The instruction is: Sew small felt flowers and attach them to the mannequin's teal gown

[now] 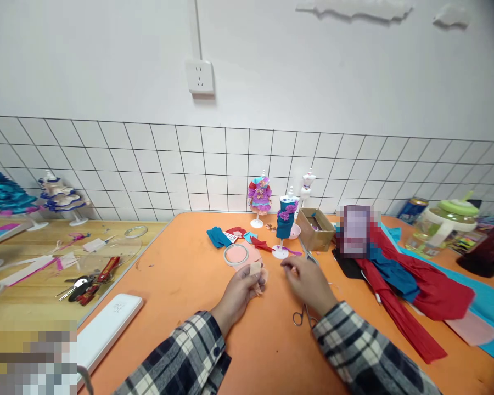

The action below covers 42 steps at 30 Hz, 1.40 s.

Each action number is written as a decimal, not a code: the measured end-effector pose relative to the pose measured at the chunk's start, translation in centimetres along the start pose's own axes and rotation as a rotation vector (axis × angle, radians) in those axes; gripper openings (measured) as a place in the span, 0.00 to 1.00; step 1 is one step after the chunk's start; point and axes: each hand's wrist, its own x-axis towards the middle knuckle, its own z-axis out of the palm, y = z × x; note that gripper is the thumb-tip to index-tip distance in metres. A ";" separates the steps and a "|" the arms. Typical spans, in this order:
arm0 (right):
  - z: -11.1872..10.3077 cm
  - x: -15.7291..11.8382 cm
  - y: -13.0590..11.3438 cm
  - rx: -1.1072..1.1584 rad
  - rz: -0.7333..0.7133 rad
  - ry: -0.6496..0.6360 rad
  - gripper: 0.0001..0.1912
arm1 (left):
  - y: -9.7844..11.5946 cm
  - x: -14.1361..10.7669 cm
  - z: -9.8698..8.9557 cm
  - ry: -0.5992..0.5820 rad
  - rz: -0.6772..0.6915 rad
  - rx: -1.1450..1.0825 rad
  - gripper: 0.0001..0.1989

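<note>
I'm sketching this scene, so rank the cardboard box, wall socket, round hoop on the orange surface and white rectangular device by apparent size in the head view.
1. White rectangular device, partly cut off by blurring
2. Cardboard box
3. Wall socket
4. Round hoop

Keys (91,285) lie left; white power bank (109,329) nearer; wall socket (200,78) above.

A small piece of peach fabric (256,269) is held in the left hand (242,288). The right hand (308,280) is held just beside scissors (304,316). Behind, 3 mini dress forms (285,219) are seen near a cardboard box (316,233).
</note>
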 end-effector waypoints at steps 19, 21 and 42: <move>3.3 -2.7 -2.7 -0.058 -0.177 -0.200 0.14 | 1.9 0.4 -1.4 0.149 -0.073 -0.184 0.07; 3.9 -2.8 -2.7 0.037 -0.218 -0.219 0.21 | 1.7 0.5 -1.3 0.174 -0.089 -0.196 0.06; 4.0 -2.9 -2.8 0.074 -0.296 -0.177 0.21 | 2.2 0.9 -1.8 0.324 0.146 0.081 0.07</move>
